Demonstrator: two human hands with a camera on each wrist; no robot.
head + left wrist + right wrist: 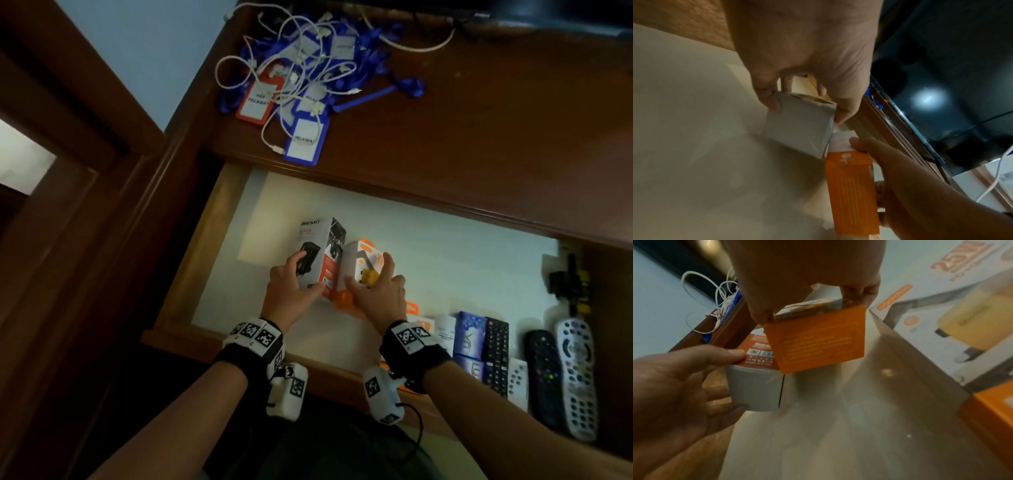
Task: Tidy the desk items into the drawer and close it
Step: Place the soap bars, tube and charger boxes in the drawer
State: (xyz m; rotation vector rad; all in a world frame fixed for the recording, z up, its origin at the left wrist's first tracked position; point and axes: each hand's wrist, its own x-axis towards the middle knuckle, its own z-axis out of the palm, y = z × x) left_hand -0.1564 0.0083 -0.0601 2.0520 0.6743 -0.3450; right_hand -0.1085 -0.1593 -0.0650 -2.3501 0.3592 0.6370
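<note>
Both hands were down inside the open drawer [219, 240], each holding a small carton. Left hand [291, 291] had its fingers and thumb curled round the grey-and-white box [317, 253], gripping it by its near end; in the left wrist view the fingertips [772, 104] pinched its edges. Right hand [380, 291] was wrapped over the white-and-orange box [359, 263], fingers on top and thumb at the side. The two boxes stood side by side, touching or very nearly so, in the left middle of the drawer; whether they already sat flat on the pale drawer floor I could not tell, though the right wrist view suggested the orange one was tilted and not quite down.

Further right along the drawer's front edge lay things already stowed: another orange pack [419, 320], a blue box [471, 334], a black remote [496, 356], a dark rounded remote [544, 370] and a pale remote [577, 377].

Up on the desk top [479, 120] a tangle of blue lanyards with badge holders [305, 140] and white cables [274, 78] had not been touched. By my reckoning the job was perhaps halfway: boxes going in, the lanyard pile to come, and the drawer not yet shut
</note>
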